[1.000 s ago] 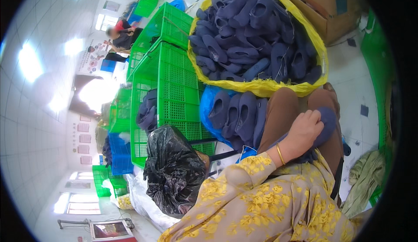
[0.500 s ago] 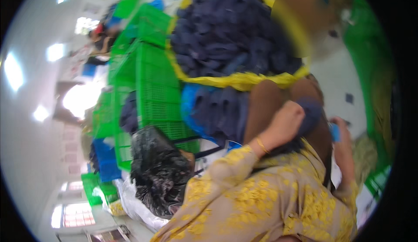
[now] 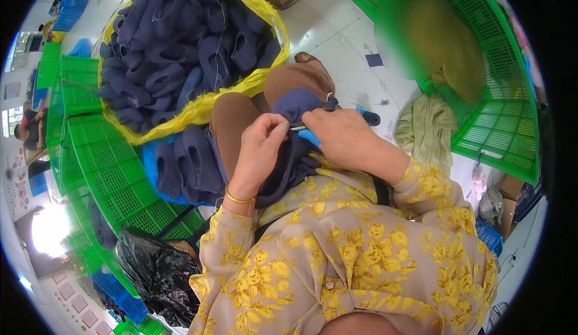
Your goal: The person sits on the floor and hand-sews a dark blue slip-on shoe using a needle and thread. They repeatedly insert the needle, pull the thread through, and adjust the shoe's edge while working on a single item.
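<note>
On my lap lies a dark navy fabric shoe upper [image 3: 293,154]. My left hand [image 3: 260,148] pinches its edge from the left, a gold bangle on the wrist. My right hand [image 3: 341,137] grips blue-handled snips [image 3: 337,121] whose blades meet the fabric between my two hands. Both arms wear yellow-flowered beige sleeves. My brown-trousered knees show past the hands.
A yellow sack [image 3: 198,109] heaped with navy uppers [image 3: 180,40] stands ahead left, more uppers in a blue bag [image 3: 183,166] beside my knee. Green crates [image 3: 102,166] lie left, another green crate [image 3: 500,112] right. An olive cloth [image 3: 424,127] is on the white floor, a black plastic bag [image 3: 153,272] lower left.
The view swung right and down. My right hand came in with the snips and joined the left on the navy upper, which before only the left hand was holding.
</note>
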Tool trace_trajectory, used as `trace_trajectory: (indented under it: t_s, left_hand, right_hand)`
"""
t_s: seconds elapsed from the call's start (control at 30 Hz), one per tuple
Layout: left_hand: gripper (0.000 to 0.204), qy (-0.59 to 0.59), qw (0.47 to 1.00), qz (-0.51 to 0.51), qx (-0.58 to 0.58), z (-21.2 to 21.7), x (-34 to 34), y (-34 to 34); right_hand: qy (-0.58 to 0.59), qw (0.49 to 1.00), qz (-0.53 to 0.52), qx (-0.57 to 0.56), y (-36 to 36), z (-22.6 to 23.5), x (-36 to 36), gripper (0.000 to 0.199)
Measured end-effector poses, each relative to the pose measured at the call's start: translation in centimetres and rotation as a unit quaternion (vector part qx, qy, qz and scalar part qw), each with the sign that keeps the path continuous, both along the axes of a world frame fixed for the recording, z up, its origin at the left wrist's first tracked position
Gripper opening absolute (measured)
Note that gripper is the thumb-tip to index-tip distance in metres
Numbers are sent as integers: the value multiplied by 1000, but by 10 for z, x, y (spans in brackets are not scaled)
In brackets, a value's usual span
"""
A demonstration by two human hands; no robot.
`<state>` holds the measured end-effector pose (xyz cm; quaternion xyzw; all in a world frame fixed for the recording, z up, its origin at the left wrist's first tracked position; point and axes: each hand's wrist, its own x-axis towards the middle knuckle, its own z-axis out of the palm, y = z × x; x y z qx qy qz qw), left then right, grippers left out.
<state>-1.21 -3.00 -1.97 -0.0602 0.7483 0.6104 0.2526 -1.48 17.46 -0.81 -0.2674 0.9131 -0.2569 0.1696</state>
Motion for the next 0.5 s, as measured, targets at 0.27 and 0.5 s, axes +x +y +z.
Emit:
trace_trajectory:
  t_s: [0.27, 0.5]
  left_hand:
    - [13, 5, 1000, 15, 10, -5, 2, -2]
    - [11, 36, 999, 6, -20, -6, 3, 1]
  right_hand:
    - [58, 998, -4, 11, -5, -5, 2, 26]
    - [79, 997, -6, 19, -5, -11, 3, 25]
